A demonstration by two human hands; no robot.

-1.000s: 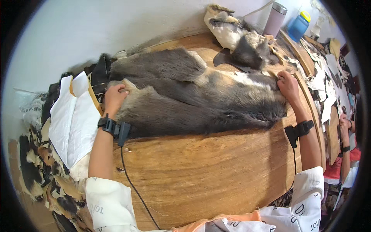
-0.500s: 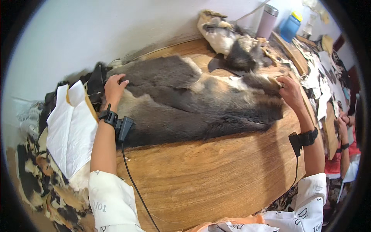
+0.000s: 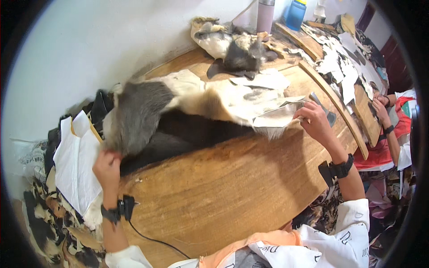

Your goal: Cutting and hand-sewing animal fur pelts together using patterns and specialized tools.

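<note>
A large grey and black fur pelt (image 3: 143, 109) is being turned over on the wooden table (image 3: 214, 192), its pale skin side partly up and its dark fur showing in the fold. My left hand (image 3: 106, 167), slightly blurred, pinches the near left edge of the pelt. At its right end, my right hand (image 3: 314, 119) grips the pelt's edge, with white skin side showing beside the fingers. A grey curved blade-like piece (image 3: 325, 109) lies just beyond my right hand. Both wrists wear black straps with small boxes.
A white folded sheet (image 3: 76, 165) lies left over fur scraps (image 3: 38, 223). Other pelts (image 3: 243, 53) sit at the back, near a pink flask (image 3: 265, 18) and a blue bottle (image 3: 295, 17). A wooden strip (image 3: 335, 109) runs along the right. Another person's hands (image 3: 380, 107) work beyond.
The pelt's far edge has been folded over toward me, baring pale skin side. My left hand has moved nearer and left with the edge; my right hand has shifted left and nearer.
</note>
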